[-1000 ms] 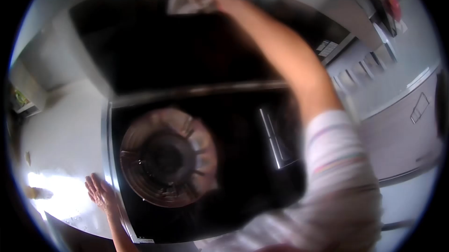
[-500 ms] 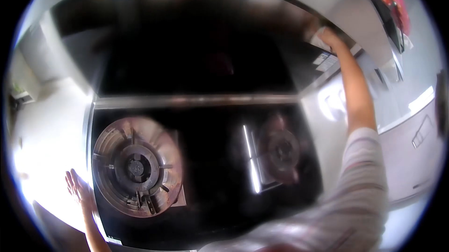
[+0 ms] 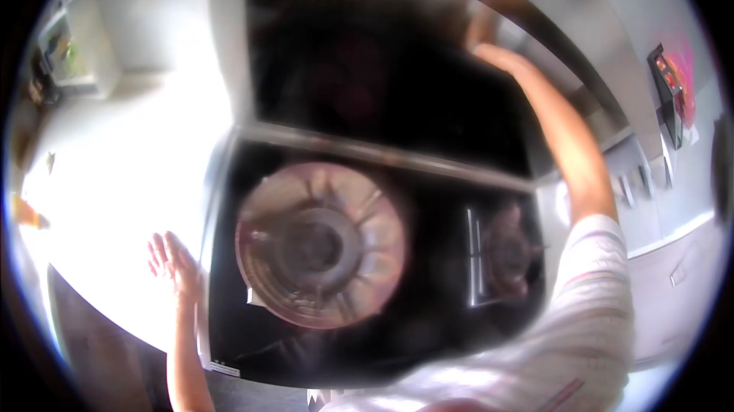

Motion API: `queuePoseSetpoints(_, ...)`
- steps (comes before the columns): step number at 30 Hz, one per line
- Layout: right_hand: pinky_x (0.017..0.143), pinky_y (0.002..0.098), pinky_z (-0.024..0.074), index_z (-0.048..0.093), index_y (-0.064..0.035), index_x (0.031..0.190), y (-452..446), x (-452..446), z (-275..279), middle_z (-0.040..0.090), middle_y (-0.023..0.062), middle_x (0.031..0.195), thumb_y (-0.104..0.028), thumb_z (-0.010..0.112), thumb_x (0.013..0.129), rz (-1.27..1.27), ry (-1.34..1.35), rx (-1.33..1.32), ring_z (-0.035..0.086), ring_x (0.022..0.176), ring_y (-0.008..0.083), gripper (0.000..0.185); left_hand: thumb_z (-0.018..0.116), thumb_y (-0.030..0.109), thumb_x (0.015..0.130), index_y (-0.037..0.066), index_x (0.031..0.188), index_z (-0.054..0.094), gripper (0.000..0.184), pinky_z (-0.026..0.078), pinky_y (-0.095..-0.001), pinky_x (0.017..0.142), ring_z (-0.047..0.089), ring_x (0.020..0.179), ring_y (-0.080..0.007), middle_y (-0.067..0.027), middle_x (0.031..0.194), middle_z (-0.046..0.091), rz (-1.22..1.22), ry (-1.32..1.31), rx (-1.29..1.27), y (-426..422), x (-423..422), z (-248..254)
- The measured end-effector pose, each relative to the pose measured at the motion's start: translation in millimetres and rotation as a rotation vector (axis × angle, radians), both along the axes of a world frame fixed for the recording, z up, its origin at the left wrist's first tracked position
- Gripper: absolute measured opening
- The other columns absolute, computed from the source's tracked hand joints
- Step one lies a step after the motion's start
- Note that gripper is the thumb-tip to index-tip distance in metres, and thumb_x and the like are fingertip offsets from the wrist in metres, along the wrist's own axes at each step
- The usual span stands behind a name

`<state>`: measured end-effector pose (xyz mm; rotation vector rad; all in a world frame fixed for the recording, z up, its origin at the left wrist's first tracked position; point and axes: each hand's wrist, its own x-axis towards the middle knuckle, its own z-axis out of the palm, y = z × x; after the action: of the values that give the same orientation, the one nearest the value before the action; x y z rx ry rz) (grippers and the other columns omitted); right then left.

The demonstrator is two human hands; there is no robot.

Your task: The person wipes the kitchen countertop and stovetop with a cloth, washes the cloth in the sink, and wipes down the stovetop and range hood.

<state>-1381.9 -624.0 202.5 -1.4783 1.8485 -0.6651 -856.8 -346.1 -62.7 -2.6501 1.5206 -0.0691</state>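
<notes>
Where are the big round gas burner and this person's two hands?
Big round gas burner [image 3: 319,247], head view: its central hub.
Left hand [image 3: 179,267], head view: back of the hand.
Right hand [image 3: 497,56], head view: blurred, middle of the hand.

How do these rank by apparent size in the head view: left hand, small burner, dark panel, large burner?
1. Dark panel
2. Large burner
Small burner and left hand: not ranked; they look fairly close, and blur and differing nearness to the camera make it unsure.

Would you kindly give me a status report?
Right hand at black panel, grip blurred. Left hand open, on white counter. Sleeve hides near-right corner of cooktop.
</notes>
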Motion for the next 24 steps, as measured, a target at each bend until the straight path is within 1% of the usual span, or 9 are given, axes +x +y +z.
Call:
queuePoseSetpoints(2,0.068,0.0351,0.0404,0.061,-0.0047,0.085,-45,39,-10,0.058,0.0066,0.081,-0.021,0.047,0.078,0.241,0.257,-0.023,0.053,0.076,0.0187,0.023,0.032,0.027,0.09,0.01,0.136,0.022,0.05,0.005,-0.042,0.107,0.009,0.133,-0.0274,-0.0117,0.143,0.014,0.014,0.065,0.007,0,-5,12)
queuePoseSetpoints(5,0.07,0.0356,0.0406,0.06,-0.0047,0.09,-85,117,-25,0.057,0.0074,0.087,-0.022,0.047,0.079,0.493,0.496,-0.081,0.052,0.081,0.0196,0.024,0.035,0.023,0.088,0.006,0.135,0.025,0.051,0.007,-0.0439,0.107,0.009,0.133,-0.0301,-0.0151,0.142,0.015,-0.004,0.136,-0.034,-1,-4,16)
queuePoseSetpoints(8,0.073,0.036,0.0409,0.059,-0.0048,0.094,-112,192,-38,0.056,0.0083,0.094,-0.023,0.046,0.081,0.59,0.533,-0.139,0.051,0.086,0.0204,0.026,0.04,0.022,0.084,0.004,0.132,0.029,0.052,0.01,-0.0474,0.105,0.012,0.131,-0.0341,-0.02,0.14,0.019,-0.058,0.182,-0.141,2,0,12)
queuePoseSetpoints(13,0.078,0.0368,0.0413,0.057,-0.0049,0.102,-139,269,-51,0.053,0.0096,0.104,-0.024,0.046,0.084,0.638,0.417,-0.243,0.05,0.095,0.0219,0.028,0.038,0.021,0.086,0.006,0.131,0.031,0.049,0.01,-0.0471,0.105,0.013,0.131,-0.0324,-0.0184,0.14,0.019,-0.049,0.183,-0.183,3,1,10)
queuePoseSetpoints(15,0.079,0.0371,0.0415,0.056,-0.005,0.105,-146,278,-49,0.052,0.0102,0.109,-0.024,0.046,0.085,0.64,0.278,-0.294,0.049,0.098,0.0225,0.03,0.038,0.02,0.086,0.006,0.131,0.031,0.048,0.01,-0.0475,0.105,0.013,0.131,-0.0329,-0.0187,0.139,0.021,-0.054,0.199,-0.198,4,3,8)
queuePoseSetpoints(16,0.08,0.0372,0.0416,0.056,-0.005,0.107,-150,278,-47,0.052,0.0104,0.111,-0.024,0.045,0.086,0.647,0.138,-0.317,0.049,0.1,0.0228,0.03,0.041,0.027,0.084,0.008,0.13,0.036,0.05,0.01,-0.0458,0.105,0.015,0.131,-0.0316,-0.0166,0.139,0.023,-0.065,0.188,-0.236,6,7,3)
queuePoseSetpoints(19,0.083,0.0377,0.0419,0.054,-0.005,0.112,-137,266,-20,0.051,0.0113,0.117,-0.025,0.045,0.087,0.678,-0.423,-0.294,0.048,0.105,0.0237,0.032,0.04,0.029,0.084,0.008,0.129,0.037,0.049,0.012,-0.0463,0.104,0.017,0.13,-0.0327,-0.0172,0.138,0.024,-0.071,0.187,-0.267,6,6,4)
queuePoseSetpoints(21,0.076,0.0332,0.0465,0.057,-0.0043,0.1,-83,259,16,0.06,0.0062,0.092,-0.025,0.047,0.086,0.604,-0.772,-0.084,0.056,0.086,0.0189,0.027,0.04,0.028,0.084,0.008,0.128,0.037,0.049,0.012,-0.0466,0.104,0.018,0.13,-0.0328,-0.0172,0.138,0.025,-0.059,0.204,-0.272,7,6,5)
queuePoseSetpoints(24,0.079,0.0339,0.0461,0.057,-0.0052,0.098,-51,216,27,0.061,0.0066,0.092,-0.025,0.048,0.085,0.892,-1.138,0.09,0.056,0.088,0.0199,0.025,0.041,0.023,0.084,0.008,0.127,0.036,0.046,0.012,-0.048,0.104,0.018,0.129,-0.0338,-0.0186,0.138,0.023,-0.051,0.239,-0.288,6,3,8)
